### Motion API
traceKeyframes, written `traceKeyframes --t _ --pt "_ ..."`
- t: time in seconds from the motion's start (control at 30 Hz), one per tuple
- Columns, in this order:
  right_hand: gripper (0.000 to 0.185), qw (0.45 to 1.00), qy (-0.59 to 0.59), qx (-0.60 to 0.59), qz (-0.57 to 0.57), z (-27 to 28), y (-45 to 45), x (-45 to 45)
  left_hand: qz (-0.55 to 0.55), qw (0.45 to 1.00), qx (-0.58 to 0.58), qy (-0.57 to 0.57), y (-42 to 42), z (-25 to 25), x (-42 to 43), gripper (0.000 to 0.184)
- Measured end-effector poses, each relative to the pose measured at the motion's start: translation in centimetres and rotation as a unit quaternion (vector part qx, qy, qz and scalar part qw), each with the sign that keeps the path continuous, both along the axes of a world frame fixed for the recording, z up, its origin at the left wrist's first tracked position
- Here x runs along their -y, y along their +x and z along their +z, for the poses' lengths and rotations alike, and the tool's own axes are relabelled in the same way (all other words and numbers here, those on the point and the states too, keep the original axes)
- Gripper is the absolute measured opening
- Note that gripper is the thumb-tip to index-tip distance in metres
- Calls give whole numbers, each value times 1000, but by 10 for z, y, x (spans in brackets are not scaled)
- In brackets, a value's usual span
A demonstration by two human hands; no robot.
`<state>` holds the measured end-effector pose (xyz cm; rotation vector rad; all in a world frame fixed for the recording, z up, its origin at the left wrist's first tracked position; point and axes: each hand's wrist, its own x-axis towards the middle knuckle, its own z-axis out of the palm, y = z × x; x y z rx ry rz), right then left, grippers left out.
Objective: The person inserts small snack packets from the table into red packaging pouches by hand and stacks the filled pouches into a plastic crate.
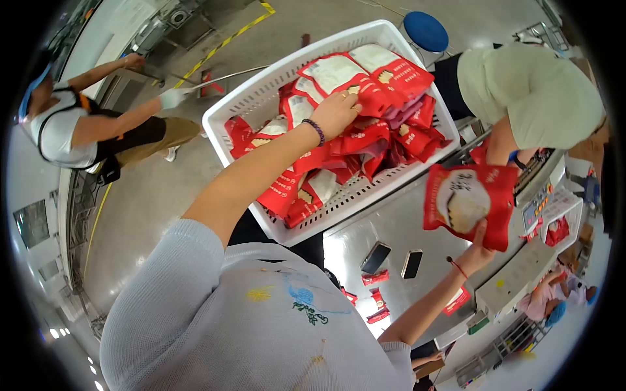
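A white perforated basket (231, 104) holds a heap of red-and-white packets (326, 72). My left hand (334, 114), with a dark beaded bracelet at its wrist, reaches into the basket, its fingers bent and close together on a packet; the fingertips are partly hidden. To the right, past the basket's edge, my right hand (477, 254) grips the lower edge of a plump red packet (464, 202), raised with its printed front facing me. Below it on the metal table (345, 234) lie two phones (375, 257) and several small red packets (375, 277).
A co-worker in light green (528, 98) stands close at the right, one arm near the raised packet. Another person (78, 130) is at the left, holding a long-handled tool. At the top is a blue stool (426, 31). A second basket (564, 218) sits at the far right.
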<state>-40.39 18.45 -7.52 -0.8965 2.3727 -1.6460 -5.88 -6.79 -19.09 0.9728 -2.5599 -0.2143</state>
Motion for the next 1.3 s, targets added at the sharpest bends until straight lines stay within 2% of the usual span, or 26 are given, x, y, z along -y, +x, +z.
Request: traceKeyframes --t 0.1,0.17,0.2,0.33,0.43,0.53,0.63,0.67,0.7,0.77,0.8,0.83,0.87,0.9,0.93,0.97,1.03,1.13,1.2,1.23,1.27,1.3 --pt "33 995 34 -71 -58 -14 -38 -9 35 998 18 40 15 52 7 19" --pt "35 991 39 -93 -83 -22 -62 -14 133 985 -54 96 34 84 8 21" --pt "35 992 37 -93 -82 -28 -75 -18 132 984 -108 58 43 103 2 23" --pt "37 979 94 -125 -130 -39 -110 -27 184 971 -145 56 61 165 -33 24" --pt "37 972 117 -148 -138 -41 -126 -28 150 973 -115 132 73 184 -56 26" --pt "38 974 92 -156 -137 -39 -123 -23 74 953 -169 241 80 199 -75 27" --pt "38 972 78 -167 -145 -42 -132 -23 -20 950 -80 301 85 206 -86 30" --pt "38 972 69 -165 -155 -45 -137 -22 -64 957 -90 270 88 200 -91 33" --pt "38 972 68 -166 -154 -45 -140 -19 -63 957 -91 269 88 197 -96 33" --pt "38 953 144 -193 -182 -46 -147 -14 -114 960 -86 240 87 195 -105 21" --pt "37 961 135 -196 -142 -41 -137 -8 -123 964 -80 221 85 196 -110 15" --pt "32 921 188 -323 -113 -45 -141 -12 -131 962 -86 223 82 202 -114 15" --pt "37 918 86 -386 -37 -30 -114 3 -128 956 -76 251 79 212 -116 15" --pt "47 957 53 -285 23 -15 -80 11 -129 949 -67 279 74 220 -118 15" --pt "66 977 60 -177 99 -13 -55 10 -129 943 -83 295 68 223 -120 15" --pt "82 964 46 -51 256 24 13 26 -130 936 -99 311 62 227 -122 14" --pt "100 894 59 152 418 18 70 31 -154 931 -124 308 48 227 -121 14" --pt "87 829 -13 278 485 3 104 36 -224 923 -128 285 30 219 -116 14" --pt "62 744 26 227 628 7 102 40 -226 921 -110 299 21 210 -110 17" --pt "36 804 60 237 542 28 114 34 -217 923 -87 307 21 205 -106 20" --pt "32 803 36 231 549 22 107 28 -202 896 -164 361 19 194 -103 18" --pt "27 851 68 219 473 9 102 13 -191 875 -224 385 17 184 -97 15"
